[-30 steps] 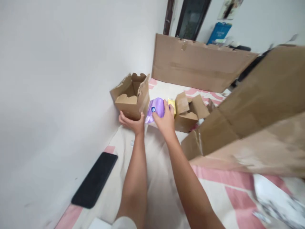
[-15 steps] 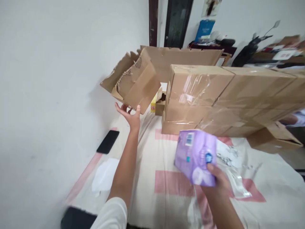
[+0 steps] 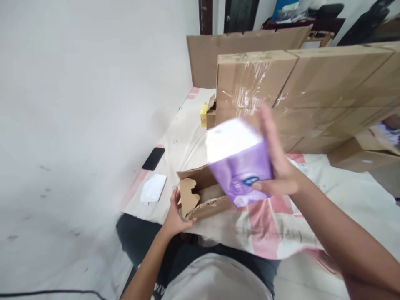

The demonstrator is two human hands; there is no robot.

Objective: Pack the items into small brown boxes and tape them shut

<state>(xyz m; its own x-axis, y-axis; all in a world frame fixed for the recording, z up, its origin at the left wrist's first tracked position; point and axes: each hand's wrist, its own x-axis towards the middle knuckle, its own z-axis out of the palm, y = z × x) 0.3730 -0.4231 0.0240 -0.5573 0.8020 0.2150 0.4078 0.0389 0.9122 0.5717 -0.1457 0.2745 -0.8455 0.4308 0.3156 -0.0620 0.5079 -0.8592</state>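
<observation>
Left hand (image 3: 178,214) and right hand (image 3: 279,166) are both busy: from where I stand, the left is closed on one end of an open carton (image 3: 210,208), thumb along the near side, while the right grips a purple pack (image 3: 245,175), its thumb pressed beside the blue label. A matte white wall (image 3: 93,104) fills one whole side, smudged with grey marks low down. Next to it spreads a pale cloth (image 3: 186,139), creased and crossed by pink bands. Square-edged cardboard cartons (image 3: 300,83) stand in a stacked block, glossy and wrinkled where clear tape crosses them; behind rises a flat, brown cardboard sheet (image 3: 203,58). Near the block's right part sits another open box (image 3: 353,156). The carton in the left hand is mouth up, with ragged torn edges and a wavy-cut flap. Over its right end the pack is held tilted, boxy, purple-sided with a white face; it is blurred, and I can't tell whether it touches the cardboard. A small brown box (image 3: 211,121) is partly hidden behind the block. Crumpled white paper (image 3: 153,188) lies near the wall, just beside a smooth black phone (image 3: 153,158). Against the brown box stands a little upright yellow box (image 3: 203,114).
</observation>
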